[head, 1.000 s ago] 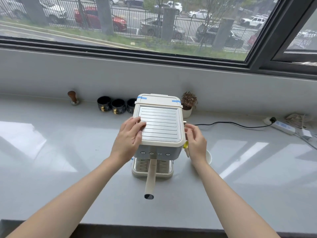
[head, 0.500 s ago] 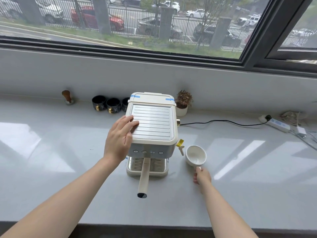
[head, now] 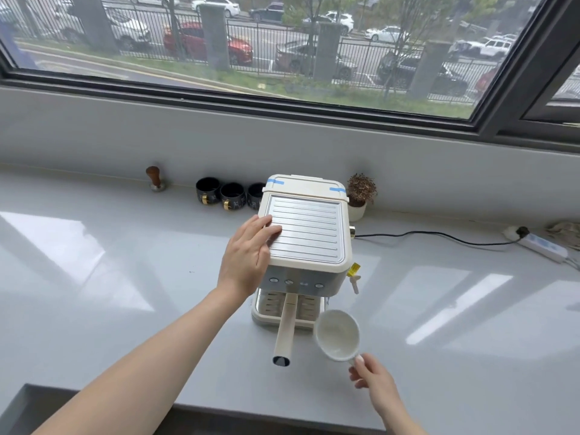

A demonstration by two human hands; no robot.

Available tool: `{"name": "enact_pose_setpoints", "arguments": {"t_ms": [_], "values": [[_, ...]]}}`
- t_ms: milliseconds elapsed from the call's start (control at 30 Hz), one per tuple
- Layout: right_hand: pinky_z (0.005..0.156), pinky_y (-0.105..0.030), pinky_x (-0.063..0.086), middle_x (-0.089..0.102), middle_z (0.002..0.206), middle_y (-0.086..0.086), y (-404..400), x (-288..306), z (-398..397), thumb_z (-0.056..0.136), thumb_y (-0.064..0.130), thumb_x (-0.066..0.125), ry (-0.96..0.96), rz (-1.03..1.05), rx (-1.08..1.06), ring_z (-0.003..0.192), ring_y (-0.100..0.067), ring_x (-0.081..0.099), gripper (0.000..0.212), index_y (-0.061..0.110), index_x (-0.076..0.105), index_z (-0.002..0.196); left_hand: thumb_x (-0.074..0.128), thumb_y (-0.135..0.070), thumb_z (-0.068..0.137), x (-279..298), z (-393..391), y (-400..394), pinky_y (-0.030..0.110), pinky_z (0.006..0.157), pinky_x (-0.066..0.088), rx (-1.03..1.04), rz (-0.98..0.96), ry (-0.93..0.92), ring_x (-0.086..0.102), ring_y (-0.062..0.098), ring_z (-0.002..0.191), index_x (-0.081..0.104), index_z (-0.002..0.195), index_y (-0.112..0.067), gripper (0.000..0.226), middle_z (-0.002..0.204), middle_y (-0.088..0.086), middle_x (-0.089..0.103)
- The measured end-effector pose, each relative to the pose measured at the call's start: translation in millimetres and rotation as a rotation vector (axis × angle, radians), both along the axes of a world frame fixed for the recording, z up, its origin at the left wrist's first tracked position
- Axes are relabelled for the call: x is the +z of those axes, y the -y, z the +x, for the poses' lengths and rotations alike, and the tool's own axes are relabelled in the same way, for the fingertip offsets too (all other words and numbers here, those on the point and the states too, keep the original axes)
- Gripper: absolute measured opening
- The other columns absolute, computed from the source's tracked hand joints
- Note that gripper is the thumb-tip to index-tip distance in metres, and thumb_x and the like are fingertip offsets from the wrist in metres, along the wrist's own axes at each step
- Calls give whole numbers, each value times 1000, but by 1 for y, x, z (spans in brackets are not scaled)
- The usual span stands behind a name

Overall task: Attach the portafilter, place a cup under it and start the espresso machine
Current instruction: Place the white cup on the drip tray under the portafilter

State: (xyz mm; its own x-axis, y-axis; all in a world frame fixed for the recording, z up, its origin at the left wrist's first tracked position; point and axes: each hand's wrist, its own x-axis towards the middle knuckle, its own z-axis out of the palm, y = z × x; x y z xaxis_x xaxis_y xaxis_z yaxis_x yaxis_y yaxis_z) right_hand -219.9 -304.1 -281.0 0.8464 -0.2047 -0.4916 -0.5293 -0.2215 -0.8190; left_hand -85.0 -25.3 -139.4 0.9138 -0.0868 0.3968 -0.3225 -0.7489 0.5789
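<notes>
A cream espresso machine [head: 306, 233] stands on the grey counter [head: 110, 293], its ribbed metal top facing me. The portafilter [head: 285, 329] is in the machine's front, its long cream handle pointing toward me above the drip tray [head: 266, 312]. My left hand [head: 249, 255] lies flat against the machine's top left edge, fingers spread on the ribbed plate. My right hand [head: 375, 379] holds a white cup [head: 338, 335] by its handle, tilted with its mouth facing me, in the air just right of the portafilter handle.
Three black cups [head: 232, 196] and a wooden-handled tamper [head: 154, 178] stand along the back wall at the left. A small potted plant [head: 359, 196] sits behind the machine. A black cable [head: 439, 235] runs right to a power strip [head: 543, 246]. The counter's front edge is close below.
My right hand left the machine's right side, took the white cup by its handle and carried it toward the front, tilting it beside the portafilter handle. My left hand stayed on the machine.
</notes>
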Motion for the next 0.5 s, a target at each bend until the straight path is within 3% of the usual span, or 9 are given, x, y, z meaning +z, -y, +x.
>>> {"name": "enact_pose_setpoints", "arguments": {"t_ms": [233, 500], "values": [[66, -25, 46, 61, 75, -4, -56, 31, 40, 96, 21, 45, 3, 19, 205, 64, -16, 54, 23, 10, 55, 79, 24, -23, 85, 0, 0, 0, 36, 114, 27, 6, -16, -1, 32, 16, 137, 57, 124, -23, 51, 142, -1, 49], [62, -23, 42, 59, 68, -4, -75, 32, 75, 97, 22, 41, -25, -17, 250, 60, -17, 51, 28, 13, 52, 73, 23, -25, 86, 0, -1, 0, 37, 115, 27, 3, -15, -18, 30, 17, 139, 56, 125, -23, 52, 143, -1, 47]]}}
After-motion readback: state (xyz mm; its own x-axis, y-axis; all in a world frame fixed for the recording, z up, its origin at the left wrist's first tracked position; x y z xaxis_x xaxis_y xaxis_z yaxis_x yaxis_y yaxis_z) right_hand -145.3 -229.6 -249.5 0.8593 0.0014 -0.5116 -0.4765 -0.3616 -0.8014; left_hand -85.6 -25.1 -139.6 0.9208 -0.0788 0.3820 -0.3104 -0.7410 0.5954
